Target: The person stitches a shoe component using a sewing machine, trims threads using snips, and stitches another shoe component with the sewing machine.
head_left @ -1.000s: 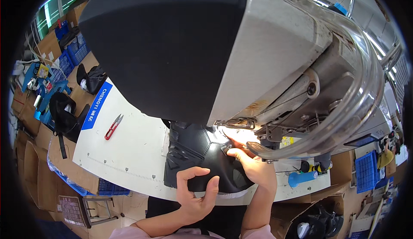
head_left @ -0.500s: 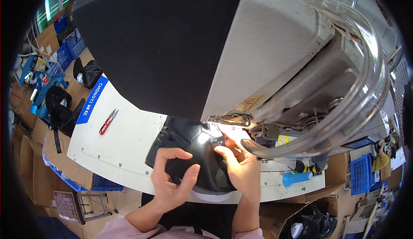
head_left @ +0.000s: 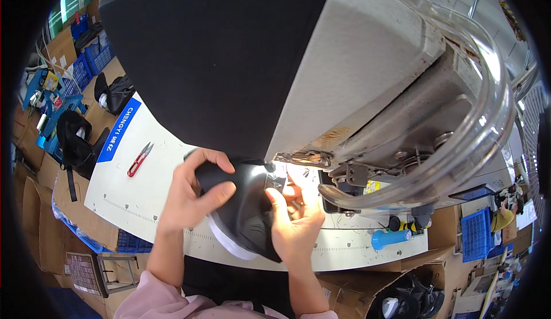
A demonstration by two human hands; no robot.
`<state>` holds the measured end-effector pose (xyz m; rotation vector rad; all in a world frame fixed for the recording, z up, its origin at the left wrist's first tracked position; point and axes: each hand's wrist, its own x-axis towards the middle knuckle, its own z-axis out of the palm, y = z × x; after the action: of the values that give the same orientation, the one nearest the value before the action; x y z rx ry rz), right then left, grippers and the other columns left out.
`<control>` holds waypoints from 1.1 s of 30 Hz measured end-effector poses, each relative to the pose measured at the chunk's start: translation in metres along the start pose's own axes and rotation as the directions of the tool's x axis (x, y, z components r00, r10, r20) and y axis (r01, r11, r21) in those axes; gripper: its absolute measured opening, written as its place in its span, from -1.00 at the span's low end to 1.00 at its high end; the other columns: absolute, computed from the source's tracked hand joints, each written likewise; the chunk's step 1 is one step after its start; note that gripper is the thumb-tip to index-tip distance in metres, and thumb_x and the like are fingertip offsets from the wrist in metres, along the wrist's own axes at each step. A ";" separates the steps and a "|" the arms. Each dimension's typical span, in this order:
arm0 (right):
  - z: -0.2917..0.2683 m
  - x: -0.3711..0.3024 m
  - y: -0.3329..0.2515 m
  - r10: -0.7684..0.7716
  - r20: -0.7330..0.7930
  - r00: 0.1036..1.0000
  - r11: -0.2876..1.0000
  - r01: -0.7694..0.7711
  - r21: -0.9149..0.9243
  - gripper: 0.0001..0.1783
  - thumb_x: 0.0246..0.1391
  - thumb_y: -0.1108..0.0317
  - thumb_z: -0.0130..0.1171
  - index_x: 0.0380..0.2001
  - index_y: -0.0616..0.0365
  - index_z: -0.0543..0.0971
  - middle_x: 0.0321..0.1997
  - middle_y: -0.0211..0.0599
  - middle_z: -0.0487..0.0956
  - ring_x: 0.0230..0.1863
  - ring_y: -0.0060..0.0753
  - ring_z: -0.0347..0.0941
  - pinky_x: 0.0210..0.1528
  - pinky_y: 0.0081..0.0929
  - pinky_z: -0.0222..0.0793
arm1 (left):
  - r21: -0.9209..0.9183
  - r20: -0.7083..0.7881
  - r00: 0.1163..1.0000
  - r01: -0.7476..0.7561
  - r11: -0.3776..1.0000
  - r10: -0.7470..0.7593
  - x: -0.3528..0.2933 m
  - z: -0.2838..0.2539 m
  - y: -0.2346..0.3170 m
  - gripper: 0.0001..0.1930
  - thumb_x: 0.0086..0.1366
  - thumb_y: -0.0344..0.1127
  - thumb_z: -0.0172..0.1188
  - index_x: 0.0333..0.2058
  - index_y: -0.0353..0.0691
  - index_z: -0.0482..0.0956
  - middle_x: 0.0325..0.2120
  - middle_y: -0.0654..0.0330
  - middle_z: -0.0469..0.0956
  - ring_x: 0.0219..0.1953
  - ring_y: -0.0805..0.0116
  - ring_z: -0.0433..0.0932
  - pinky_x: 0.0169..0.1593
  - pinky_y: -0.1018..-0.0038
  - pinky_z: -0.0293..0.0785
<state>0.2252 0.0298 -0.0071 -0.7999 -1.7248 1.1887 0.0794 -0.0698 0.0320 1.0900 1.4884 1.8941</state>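
A glossy black leather piece (head_left: 248,204), which looks like a shoe upper with a white lining at its near edge, is held at the worktable under the sewing machine head (head_left: 350,60). My left hand (head_left: 195,190) grips its left side, thumb and fingers curved over the leather. On its right edge, my right hand (head_left: 295,224) pinches the material with the thumb on top, close below the lit needle area. The machine hides the far end of the leather.
Red-handled thread snips (head_left: 139,160) lie on the white table (head_left: 123,190) at the left. A blue cone (head_left: 390,238) stands at the right. Black footwear pieces (head_left: 80,144) rest beyond the left edge; a cardboard box (head_left: 367,290) with more sits below right.
The leather piece has turned and shifted left, showing more white lining. My left hand has moved left and up to its far left side; my right hand has moved left with it.
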 end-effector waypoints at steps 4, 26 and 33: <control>0.011 -0.006 -0.010 -0.014 0.003 1.000 0.994 0.014 0.109 -0.58 0.02 0.65 0.23 -0.01 0.33 0.44 -0.31 -0.34 0.48 -0.34 -0.66 0.42 -0.39 -0.78 0.34 | -0.017 0.082 0.995 -0.046 0.999 0.047 0.020 -0.022 -0.002 -0.74 0.08 -0.43 0.35 -0.26 -0.26 0.51 -0.29 0.23 0.51 -0.28 0.52 0.49 -0.18 0.64 0.40; 0.028 -0.012 0.013 -0.124 -0.041 0.991 0.988 0.127 0.086 -0.43 0.05 0.61 0.22 0.10 0.28 0.22 -0.48 -0.49 0.45 -0.47 -0.77 0.35 -0.39 -0.81 0.25 | 0.432 0.149 0.949 -0.316 0.845 0.279 0.029 -0.006 0.013 -0.75 0.25 -0.42 0.17 -0.14 -0.43 0.46 -0.27 0.04 0.52 -0.20 0.26 0.47 -0.07 0.40 0.37; 0.036 -0.009 0.008 -0.153 -0.071 0.986 0.983 0.159 0.091 -0.49 0.09 0.62 0.17 0.07 0.29 0.22 -0.43 -0.42 0.47 -0.41 -0.70 0.41 -0.31 -0.74 0.33 | 0.378 0.301 0.938 -0.285 0.881 0.174 0.057 -0.032 -0.008 -0.82 0.15 -0.54 0.23 -0.23 -0.34 0.59 -0.30 0.12 0.59 -0.25 0.29 0.53 -0.17 0.40 0.43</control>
<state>0.1962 0.0106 -0.0238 -0.6255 -1.6337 1.1194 0.0205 -0.0409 0.0385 1.7100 1.7117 1.5276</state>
